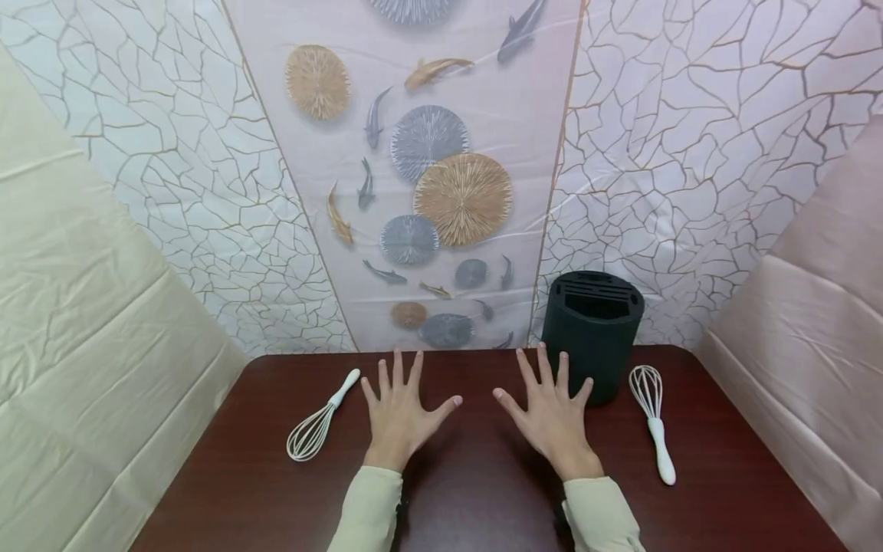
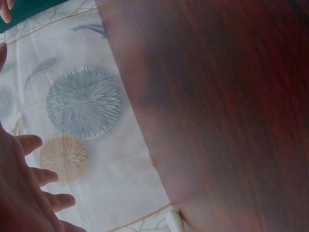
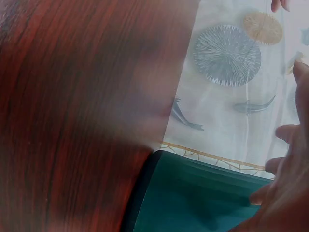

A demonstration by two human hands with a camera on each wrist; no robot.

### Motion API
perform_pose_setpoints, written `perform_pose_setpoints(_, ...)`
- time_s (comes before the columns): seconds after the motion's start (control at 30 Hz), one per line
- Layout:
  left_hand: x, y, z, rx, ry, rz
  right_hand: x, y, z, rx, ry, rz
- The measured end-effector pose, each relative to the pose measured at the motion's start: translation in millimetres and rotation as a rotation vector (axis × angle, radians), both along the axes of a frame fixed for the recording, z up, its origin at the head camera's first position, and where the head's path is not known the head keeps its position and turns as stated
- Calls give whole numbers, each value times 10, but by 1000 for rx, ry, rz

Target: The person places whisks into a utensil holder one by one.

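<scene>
Fingers spread wide, the left hand (image 1: pixel 400 418) hovers above the dark wooden table and holds nothing. To its left lies a white whisk (image 1: pixel 321 418), wires toward the front and handle pointing back; its handle tip (image 2: pixel 175 221) shows in the left wrist view. The right hand (image 1: pixel 553 422), also spread and holding nothing, is in front of a dark green utensil holder (image 1: pixel 592 337) with a slotted top. Whether its fingers touch the holder I cannot tell. Right of the holder rests a second white whisk (image 1: pixel 654 422), its wires toward the back.
The reddish-brown table (image 1: pixel 476 498) has rounded back corners. Behind it hangs a patterned cloth (image 1: pixel 372 307) with fish and round motifs. Beige cloth walls (image 1: pixel 103 345) slope along both sides.
</scene>
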State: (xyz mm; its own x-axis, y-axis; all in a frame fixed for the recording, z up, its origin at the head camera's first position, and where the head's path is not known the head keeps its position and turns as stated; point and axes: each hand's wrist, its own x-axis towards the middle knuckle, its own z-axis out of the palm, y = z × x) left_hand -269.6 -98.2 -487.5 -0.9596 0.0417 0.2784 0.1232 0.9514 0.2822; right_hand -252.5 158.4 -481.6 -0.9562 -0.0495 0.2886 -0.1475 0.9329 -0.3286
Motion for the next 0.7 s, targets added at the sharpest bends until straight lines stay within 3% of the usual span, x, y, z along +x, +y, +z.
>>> perform_pose_setpoints(0.4,15,39,42,89,33,-21,53,90,117,-51,105,-25)
perform_pose_setpoints(0.7,-9,77,109,212,69,-59,59,252,130,-231,247,-52)
